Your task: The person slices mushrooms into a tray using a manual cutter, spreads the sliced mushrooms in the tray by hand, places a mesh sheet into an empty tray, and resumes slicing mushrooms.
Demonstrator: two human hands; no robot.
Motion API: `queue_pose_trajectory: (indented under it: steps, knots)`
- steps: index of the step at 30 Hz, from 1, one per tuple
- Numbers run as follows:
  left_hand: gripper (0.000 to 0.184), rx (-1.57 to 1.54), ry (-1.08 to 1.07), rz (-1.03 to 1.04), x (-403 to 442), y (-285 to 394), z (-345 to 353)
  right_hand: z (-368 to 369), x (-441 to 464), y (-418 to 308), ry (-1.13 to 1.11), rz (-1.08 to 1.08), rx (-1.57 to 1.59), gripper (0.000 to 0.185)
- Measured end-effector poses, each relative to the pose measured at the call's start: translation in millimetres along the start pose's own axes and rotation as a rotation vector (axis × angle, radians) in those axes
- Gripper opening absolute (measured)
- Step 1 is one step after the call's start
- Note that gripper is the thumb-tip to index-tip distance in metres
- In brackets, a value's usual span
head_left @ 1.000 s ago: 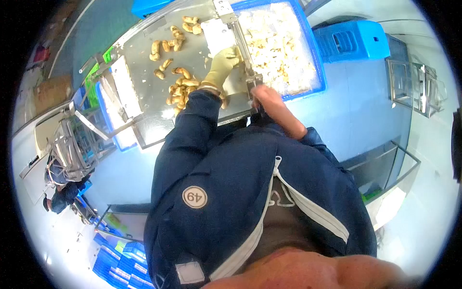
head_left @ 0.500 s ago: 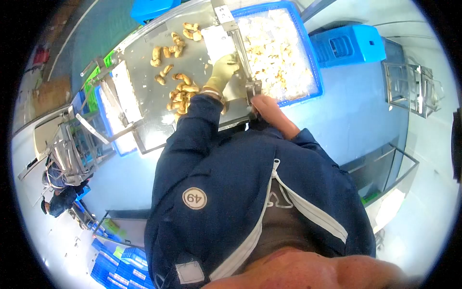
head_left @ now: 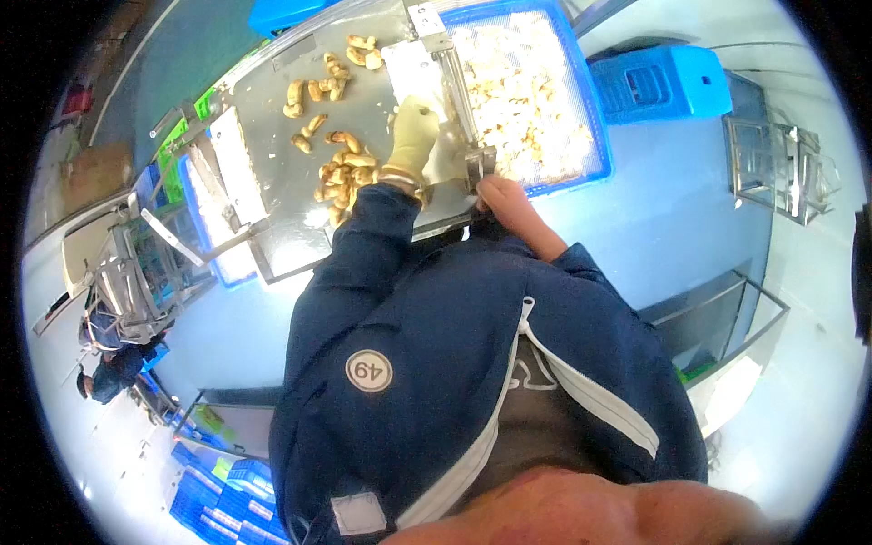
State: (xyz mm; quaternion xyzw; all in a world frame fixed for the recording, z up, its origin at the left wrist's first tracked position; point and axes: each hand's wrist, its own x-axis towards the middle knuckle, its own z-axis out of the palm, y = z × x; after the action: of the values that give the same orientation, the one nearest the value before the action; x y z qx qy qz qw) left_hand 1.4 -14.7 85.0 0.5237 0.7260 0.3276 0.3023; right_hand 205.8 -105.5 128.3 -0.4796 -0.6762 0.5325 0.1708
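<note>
My left hand (head_left: 415, 129), in a pale yellow glove, is over the white board (head_left: 413, 73) on the steel table. Its fingers curl downward, and whatever they hold is hidden beneath the glove. My bare right hand (head_left: 506, 202) is closed around the handle end of a long metal cutter arm (head_left: 461, 95) at the table's right side. Left of my glove lies a heap of whole brown mushrooms (head_left: 345, 177), with more mushrooms (head_left: 329, 86) scattered farther up. Pale sliced pieces (head_left: 518, 100) fill a blue mesh tray (head_left: 595, 118) beyond the cutter.
A blue plastic stool (head_left: 658, 86) stands right of the tray. At the table's left end are another white board (head_left: 238, 168) and a metal arm. Metal racks (head_left: 777, 168) stand at far right. Stacked blue crates (head_left: 222, 504) and another person (head_left: 113, 372) are at lower left.
My left hand has drawn slightly left, away from the cutter arm, and its fingers have turned more upward in view. My right hand stays on the handle. The mushrooms look nearly unchanged.
</note>
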Motion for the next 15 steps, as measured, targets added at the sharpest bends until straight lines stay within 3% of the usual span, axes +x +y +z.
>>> queue_pose_trajectory:
  steps: [3, 4, 10, 13, 15]
  knots:
    - [0.017, -0.601, -0.275, -0.132, 8.4, -31.2, 29.3, -1.6, 2.9, 2.8, -0.063, 0.119, 0.086, 0.023]
    - [0.019, -0.611, -0.281, -0.140, 7.7, -32.7, 34.1, -2.4, 1.4, 4.5, -0.048, -0.051, 0.007, 0.024]
    - [0.024, -0.652, -0.217, -0.149, 7.5, -40.7, 43.0, -2.9, 1.5, -5.8, -0.041, 0.002, 0.077, 0.026]
    - [0.025, -0.453, -0.125, -0.041, 17.4, -50.6, 54.1, -28.6, -0.6, -56.9, -0.014, 0.036, 0.213, 0.025]
    - [0.026, -0.494, -0.085, 0.011, 15.9, -46.3, 53.0, -30.9, 1.2, -61.8, -0.068, 0.192, 0.239, 0.024]
